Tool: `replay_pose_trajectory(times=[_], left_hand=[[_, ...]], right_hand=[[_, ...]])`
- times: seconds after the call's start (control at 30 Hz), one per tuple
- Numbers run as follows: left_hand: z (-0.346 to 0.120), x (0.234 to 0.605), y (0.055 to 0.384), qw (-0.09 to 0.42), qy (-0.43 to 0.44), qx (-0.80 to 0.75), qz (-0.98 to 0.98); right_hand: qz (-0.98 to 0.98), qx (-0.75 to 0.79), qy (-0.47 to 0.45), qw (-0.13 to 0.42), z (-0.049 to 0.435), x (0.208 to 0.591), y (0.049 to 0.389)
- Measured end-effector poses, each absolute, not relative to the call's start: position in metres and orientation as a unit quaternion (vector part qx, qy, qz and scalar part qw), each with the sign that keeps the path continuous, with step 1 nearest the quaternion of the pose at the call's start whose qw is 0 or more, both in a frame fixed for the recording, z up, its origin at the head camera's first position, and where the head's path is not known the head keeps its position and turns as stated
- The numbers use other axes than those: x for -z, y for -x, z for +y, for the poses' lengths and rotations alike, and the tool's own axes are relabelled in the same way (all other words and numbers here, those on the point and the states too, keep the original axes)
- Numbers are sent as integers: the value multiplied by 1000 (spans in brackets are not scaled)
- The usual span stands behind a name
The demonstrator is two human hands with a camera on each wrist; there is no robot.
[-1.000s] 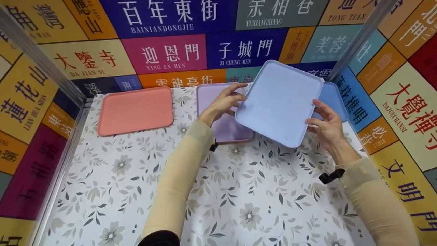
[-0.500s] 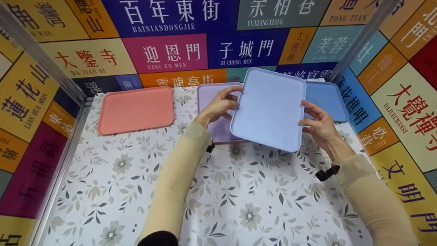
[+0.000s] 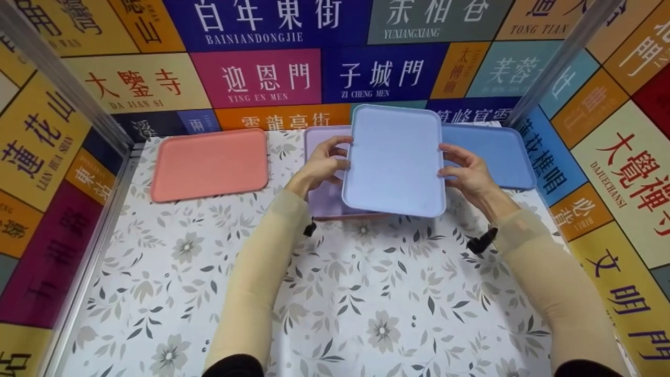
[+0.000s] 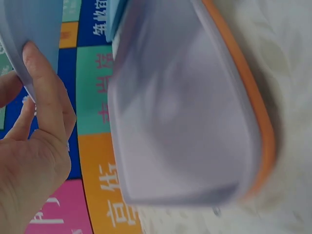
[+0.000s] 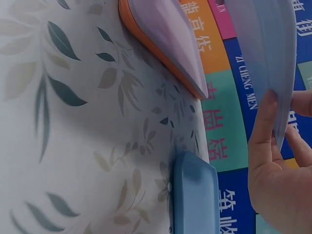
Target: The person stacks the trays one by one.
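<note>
Both hands hold a light blue rectangular tray (image 3: 395,162) in the air, raised above the table. My left hand (image 3: 324,165) pinches its left edge between thumb and fingers; in the left wrist view that hand (image 4: 36,161) has fingers on either face of the rim. At the opposite edge my right hand (image 3: 466,170) grips in the same way. Behind and below the held tray lies a lilac tray (image 3: 324,201), partly covered by it in the head view. An orange-edged tray (image 4: 265,141) shows directly under the lilac one in the left wrist view.
A salmon-pink tray (image 3: 209,165) lies at the back left of the table. At the back right is a darker blue tray (image 3: 489,157), its left part hidden. The floral tablecloth (image 3: 382,293) reaches up to panels (image 3: 256,78) with large lettering.
Both hands have carried the light blue tray leftward, over more of the lilac tray. It has turned from slanted to nearly straight, and more of the darker blue tray shows.
</note>
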State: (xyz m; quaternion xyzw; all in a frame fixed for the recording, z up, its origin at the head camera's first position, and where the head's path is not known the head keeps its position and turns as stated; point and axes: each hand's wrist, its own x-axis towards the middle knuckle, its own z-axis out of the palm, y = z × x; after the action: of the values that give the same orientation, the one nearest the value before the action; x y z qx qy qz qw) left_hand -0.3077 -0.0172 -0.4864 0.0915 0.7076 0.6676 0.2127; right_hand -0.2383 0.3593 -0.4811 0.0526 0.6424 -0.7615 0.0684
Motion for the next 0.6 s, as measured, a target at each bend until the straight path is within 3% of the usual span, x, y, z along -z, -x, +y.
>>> replay_pose_trajectory(times=[0.37,0.6], left_hand=[[-53,502,310,158,-35,-645,747],[-72,509,310,163,4,-619,768]], right_hand=[[732,675,-50,79,310,498,285],[756,646,-60,80,281,519,301]])
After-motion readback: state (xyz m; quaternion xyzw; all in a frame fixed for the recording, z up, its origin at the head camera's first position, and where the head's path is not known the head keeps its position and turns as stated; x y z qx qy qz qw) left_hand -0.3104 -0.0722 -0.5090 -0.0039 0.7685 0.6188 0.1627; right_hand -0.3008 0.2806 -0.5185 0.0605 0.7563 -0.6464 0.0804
